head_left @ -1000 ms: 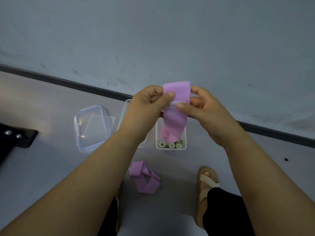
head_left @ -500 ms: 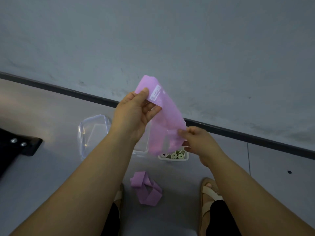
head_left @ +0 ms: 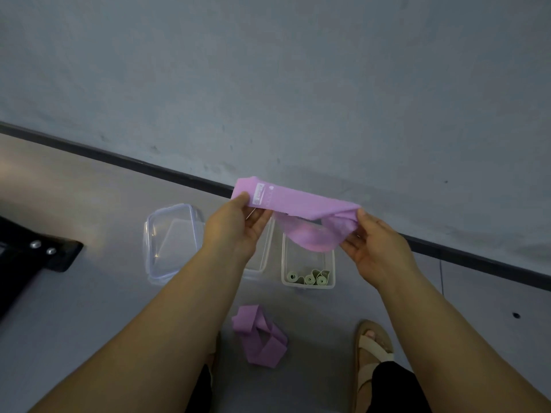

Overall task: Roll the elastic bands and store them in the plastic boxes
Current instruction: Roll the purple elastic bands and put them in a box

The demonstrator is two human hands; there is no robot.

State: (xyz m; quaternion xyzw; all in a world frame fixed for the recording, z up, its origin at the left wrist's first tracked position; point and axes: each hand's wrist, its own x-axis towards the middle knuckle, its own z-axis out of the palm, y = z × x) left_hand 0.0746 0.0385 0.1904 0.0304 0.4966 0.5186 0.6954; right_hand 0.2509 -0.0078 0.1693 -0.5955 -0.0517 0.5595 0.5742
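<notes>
A purple elastic band [head_left: 301, 204] is stretched out sideways in the air between both hands. My left hand [head_left: 235, 228] pinches its left end, where a white label shows. My right hand [head_left: 375, 245] grips the right end, and a loop of the band sags below. Under the band stands a clear plastic box [head_left: 308, 281] with three rolled pale green bands [head_left: 308, 277] inside. A second clear box [head_left: 259, 263] sits left of it, partly hidden by my left hand. More purple bands [head_left: 259, 335] lie crumpled on the floor between my feet.
A clear plastic lid [head_left: 173, 239] lies on the floor to the left of the boxes. A black object [head_left: 35, 257] juts in at the left edge. A dark skirting strip [head_left: 149, 165] runs along the wall behind. My sandalled foot [head_left: 372, 347] is at the lower right.
The band went from bunched between both hands to pulled out sideways. My right hand moved right with one end, my left hand kept the labelled end. The view dropped slightly.
</notes>
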